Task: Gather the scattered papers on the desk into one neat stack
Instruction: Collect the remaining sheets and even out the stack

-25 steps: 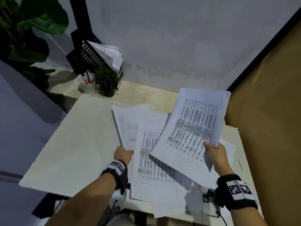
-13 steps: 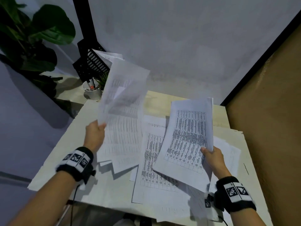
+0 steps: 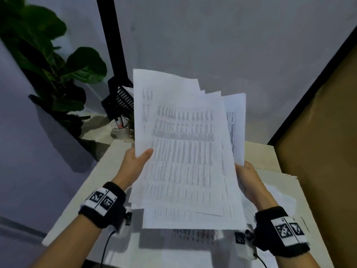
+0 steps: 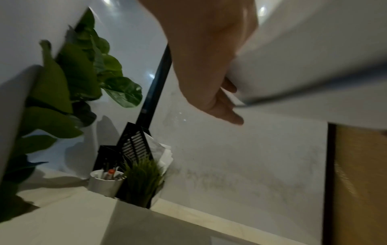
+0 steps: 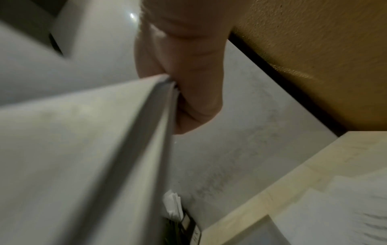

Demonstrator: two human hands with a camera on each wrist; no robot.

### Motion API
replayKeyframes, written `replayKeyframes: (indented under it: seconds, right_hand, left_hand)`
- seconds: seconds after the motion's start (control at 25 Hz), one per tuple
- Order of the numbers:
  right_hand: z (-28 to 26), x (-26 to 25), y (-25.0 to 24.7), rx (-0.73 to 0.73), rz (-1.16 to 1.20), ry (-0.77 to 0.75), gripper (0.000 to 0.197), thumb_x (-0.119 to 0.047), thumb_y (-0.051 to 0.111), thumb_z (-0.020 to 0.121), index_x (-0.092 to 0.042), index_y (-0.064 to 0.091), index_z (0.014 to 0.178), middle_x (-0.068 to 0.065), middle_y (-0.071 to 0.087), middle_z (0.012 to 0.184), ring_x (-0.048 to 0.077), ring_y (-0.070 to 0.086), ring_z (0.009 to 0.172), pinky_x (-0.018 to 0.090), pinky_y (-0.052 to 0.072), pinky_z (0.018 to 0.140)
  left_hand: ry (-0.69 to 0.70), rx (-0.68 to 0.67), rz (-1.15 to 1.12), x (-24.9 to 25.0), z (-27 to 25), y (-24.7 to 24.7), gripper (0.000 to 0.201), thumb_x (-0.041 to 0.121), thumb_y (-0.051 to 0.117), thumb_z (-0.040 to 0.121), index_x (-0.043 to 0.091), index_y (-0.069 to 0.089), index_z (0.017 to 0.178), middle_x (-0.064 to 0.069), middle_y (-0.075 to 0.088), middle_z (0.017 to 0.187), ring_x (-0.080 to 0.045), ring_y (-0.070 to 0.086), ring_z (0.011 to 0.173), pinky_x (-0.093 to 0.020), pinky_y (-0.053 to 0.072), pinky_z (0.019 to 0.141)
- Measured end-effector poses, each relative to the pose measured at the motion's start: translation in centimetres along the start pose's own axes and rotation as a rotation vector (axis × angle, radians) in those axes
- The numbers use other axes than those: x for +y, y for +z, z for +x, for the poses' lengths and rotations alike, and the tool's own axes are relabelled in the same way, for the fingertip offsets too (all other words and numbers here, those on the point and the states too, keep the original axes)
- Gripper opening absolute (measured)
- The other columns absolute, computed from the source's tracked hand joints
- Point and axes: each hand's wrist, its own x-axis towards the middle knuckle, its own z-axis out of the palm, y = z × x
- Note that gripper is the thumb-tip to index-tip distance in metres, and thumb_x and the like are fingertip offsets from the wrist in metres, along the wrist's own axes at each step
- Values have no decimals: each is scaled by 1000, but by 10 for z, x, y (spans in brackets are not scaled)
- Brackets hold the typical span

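- Desk: we still see loose printed sheets lying flat near its front edge, and more pale sheets to the right. So the gathering is not finished, as we judge it.
- Bundle of papers: a second ago two separate batches, one per hand, with the left one just peeled off the desk. Now both are merged into one bundle, held up in the air above the desk and tilted towards us.
- The bundle's top edges fan out unevenly, several corners staggered. Merged, not yet squared.
- Left hand: clamped on the bundle's left edge, thumb on the printed face, fingers behind it.
- Right hand: grips the right edge. The wrist view shows the sheet edges pressed into the curled hand.
- The hands are apart, one on each side of the bundle.
- Our reading: the main merge is done. What is left is tapping the edges flush and collecting the sheets still on the desk.
- Background, untouched: black file rack, white pen cup, small grass plant.
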Motion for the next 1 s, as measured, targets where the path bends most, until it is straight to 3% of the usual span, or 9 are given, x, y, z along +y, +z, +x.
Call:
replayKeyframes:
  seconds: [0.08,0.16,0.24,0.32,0.44,0.52,0.72,0.8,1.0]
  right_hand:
    - [-4,-12,7,-26,69,-41,21,-21,48,94,-15,67,88,-6,74,70,7,70,65,21,55,56]
    - [-6,-16,9,-40,163,-114,35,-46,39,92,-23,64,99,-9,75,86,4,70,81,22,56,72]
    - [-8,-16,10,-68,248,-167,48,-61,48,79,-26,60,110,-8,72,106,9,66,101,28,52,90]
    - [-9,-15,10,-13,184,-239,29,-33,65,79,-21,62,105,-15,75,93,6,69,92,23,56,80]
    - [-11,-16,10,57,40,-302,22,-4,67,79,-22,65,91,-19,74,76,7,70,77,16,54,64]
    - [-12,-11,12,46,35,-313,27,-3,68,77,-26,64,91,-21,74,78,4,70,78,15,55,64]
    - [-16,5,25,101,34,-293,24,-7,69,77,-27,63,88,-9,73,77,6,68,76,14,54,64]
    - [-17,1,25,136,73,-309,19,-10,68,77,-26,63,86,-6,72,74,7,68,72,15,54,61]
    - [-19,-16,27,132,145,-374,15,-7,67,78,-20,64,85,-9,72,68,4,67,66,21,54,59]
  left_hand:
    - [-24,-102,-42,2,-2,16,19,15,59,87,25,62,102,8,70,100,-10,68,95,-25,56,76]
    - [-16,-165,-96,3,0,26,34,14,63,83,22,58,115,-3,66,116,-19,63,109,-37,51,90]
    - [7,-182,-152,4,0,30,45,9,63,82,15,50,125,-8,63,123,-22,61,113,-41,49,94]
    - [54,-195,-147,8,-2,34,45,9,64,80,10,51,123,-9,64,118,-22,64,108,-38,53,89]
    - [109,-172,-147,15,-5,39,35,3,68,77,10,58,110,-2,68,102,-9,69,91,-20,56,73]
    - [152,-165,-124,15,-5,43,35,3,72,72,20,61,100,6,71,89,-2,69,86,-13,54,69]
    - [68,-206,-147,-3,-9,52,60,49,83,40,23,64,91,2,72,84,-15,69,88,-23,57,69]
    - [85,-190,-147,1,-11,52,50,46,76,48,23,63,91,-1,70,89,-23,68,93,-28,58,74]
    - [192,-219,-190,21,-14,48,32,20,77,66,32,61,91,10,72,81,-4,67,80,-15,54,63]
